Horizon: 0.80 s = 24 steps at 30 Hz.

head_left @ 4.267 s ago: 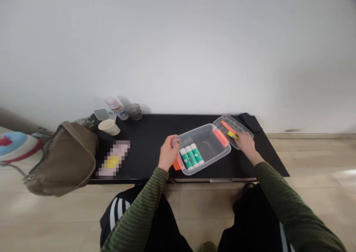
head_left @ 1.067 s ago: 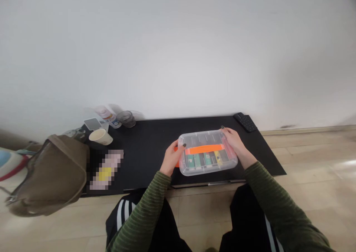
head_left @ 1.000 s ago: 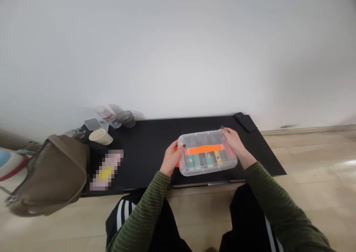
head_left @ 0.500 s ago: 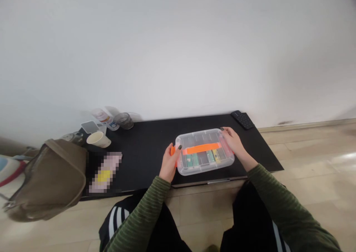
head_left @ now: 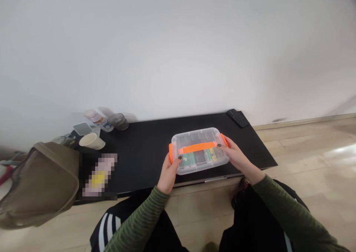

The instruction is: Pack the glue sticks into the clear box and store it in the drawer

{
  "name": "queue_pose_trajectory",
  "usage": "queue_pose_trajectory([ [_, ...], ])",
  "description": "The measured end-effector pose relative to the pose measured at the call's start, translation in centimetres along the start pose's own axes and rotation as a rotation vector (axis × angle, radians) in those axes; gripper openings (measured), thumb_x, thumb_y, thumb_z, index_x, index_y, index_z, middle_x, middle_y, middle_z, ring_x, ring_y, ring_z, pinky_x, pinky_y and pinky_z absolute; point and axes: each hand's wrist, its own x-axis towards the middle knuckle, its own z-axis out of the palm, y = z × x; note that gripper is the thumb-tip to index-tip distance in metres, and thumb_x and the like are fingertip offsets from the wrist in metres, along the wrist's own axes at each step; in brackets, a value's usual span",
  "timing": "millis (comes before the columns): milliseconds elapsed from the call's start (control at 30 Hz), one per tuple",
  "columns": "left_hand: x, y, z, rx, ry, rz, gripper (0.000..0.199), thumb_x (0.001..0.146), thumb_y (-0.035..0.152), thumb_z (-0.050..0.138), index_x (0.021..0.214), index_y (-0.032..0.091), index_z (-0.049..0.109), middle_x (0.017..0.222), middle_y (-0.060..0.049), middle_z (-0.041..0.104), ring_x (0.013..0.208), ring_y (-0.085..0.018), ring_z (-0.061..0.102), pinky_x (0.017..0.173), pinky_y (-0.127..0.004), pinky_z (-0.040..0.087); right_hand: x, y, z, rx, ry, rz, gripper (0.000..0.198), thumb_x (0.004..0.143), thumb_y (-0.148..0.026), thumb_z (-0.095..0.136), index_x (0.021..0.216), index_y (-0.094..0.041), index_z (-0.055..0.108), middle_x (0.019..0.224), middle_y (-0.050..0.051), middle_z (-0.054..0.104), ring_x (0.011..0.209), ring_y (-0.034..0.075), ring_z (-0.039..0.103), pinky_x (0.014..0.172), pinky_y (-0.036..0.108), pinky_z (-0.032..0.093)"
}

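A clear plastic storage box (head_left: 194, 137) with an orange carry handle (head_left: 198, 147) on its lid is between my two hands, over the front of the black table. Green and yellow items show through the lid, too blurred to name. My left hand (head_left: 168, 172) grips the box's left side, thumb on the lid's edge, just below the orange left latch (head_left: 170, 153). On the right side, my right hand (head_left: 236, 155) holds the box, thumb across the lid and fingers beside the orange right latch (head_left: 224, 139). Whether the box rests on the table I cannot tell.
On the left of the black table (head_left: 144, 144) stand a paper cup (head_left: 92, 141), a glass (head_left: 118, 122) and a white bottle (head_left: 98, 119). A brown bag (head_left: 52, 181) covers the left end. A black keypad-like object (head_left: 237, 118) lies at the back right, near the wall.
My right hand has shifted from the lid's far right corner down the right side, uncovering the orange right latch. My left hand sits slightly lower. The whole view has moved a little.
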Motion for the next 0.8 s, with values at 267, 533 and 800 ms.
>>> queue_pose_trajectory([
  [267, 0.58, -0.81, -0.84, 0.176, -0.005, 0.071, 0.056, 0.085, 0.037, 0.061, 0.137, 0.021, 0.049, 0.128, -0.010, 0.062, 0.116, -0.024, 0.060, 0.099, -0.038, 0.049, 0.25, -0.12, 0.52, -0.126, 0.022, -0.065, 0.055, 0.079, -0.029, 0.063, 0.133, -0.027, 0.052, 0.137, 0.004, 0.058, 0.124, 0.026, 0.056, 0.101, 0.041, 0.050],
  [533, 0.57, -0.79, -0.84, 0.233, 0.010, 0.080, 0.065, 0.087, 0.040, 0.060, 0.145, 0.021, 0.040, 0.142, -0.011, 0.052, 0.132, -0.027, 0.047, 0.112, -0.043, 0.036, 0.25, -0.08, 0.22, -0.185, -0.019, -0.107, 0.055, 0.080, -0.034, 0.062, 0.134, -0.028, 0.052, 0.135, 0.003, 0.060, 0.123, 0.026, 0.056, 0.102, 0.043, 0.047],
  [800, 0.77, -1.12, -0.67, 0.271, 0.043, 0.131, 0.064, 0.087, 0.041, 0.059, 0.146, 0.023, 0.039, 0.156, -0.009, 0.035, 0.142, -0.027, 0.033, 0.118, -0.041, 0.025, 0.04, 0.48, 0.22, -0.373, 0.164, -0.086, 0.068, 0.083, -0.047, 0.063, 0.144, -0.025, 0.046, 0.153, 0.005, 0.041, 0.142, 0.027, 0.035, 0.119, 0.045, 0.024],
])
